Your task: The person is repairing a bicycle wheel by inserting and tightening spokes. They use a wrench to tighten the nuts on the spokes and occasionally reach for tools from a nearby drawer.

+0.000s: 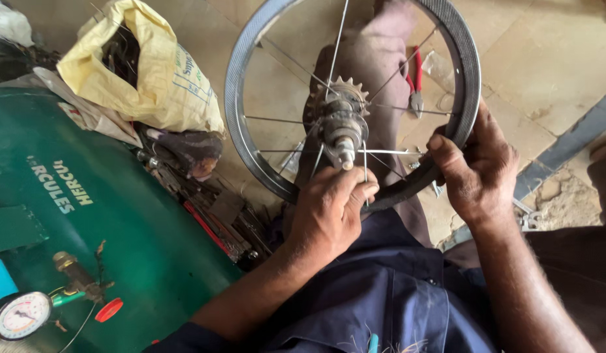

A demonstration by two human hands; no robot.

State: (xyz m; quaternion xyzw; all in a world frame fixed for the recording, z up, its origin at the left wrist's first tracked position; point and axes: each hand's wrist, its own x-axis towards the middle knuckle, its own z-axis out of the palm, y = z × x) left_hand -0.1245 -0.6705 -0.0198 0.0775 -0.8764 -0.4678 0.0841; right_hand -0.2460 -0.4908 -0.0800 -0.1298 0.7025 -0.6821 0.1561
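Left hand [329, 212] pinches a thin steel spoke [365, 171]; right hand [476, 171] grips the grey metal wheel rim [469, 72] — the spoke could bend if forced.

**Workshop floor in daylight**

Pale stone floor tiles [551, 52] fill the upper right of the frame, lit by soft daylight. A grey strip [571, 140] runs diagonally at right, with bare dirt [561, 196] beyond. A green tank [100, 216] fills the lower left.
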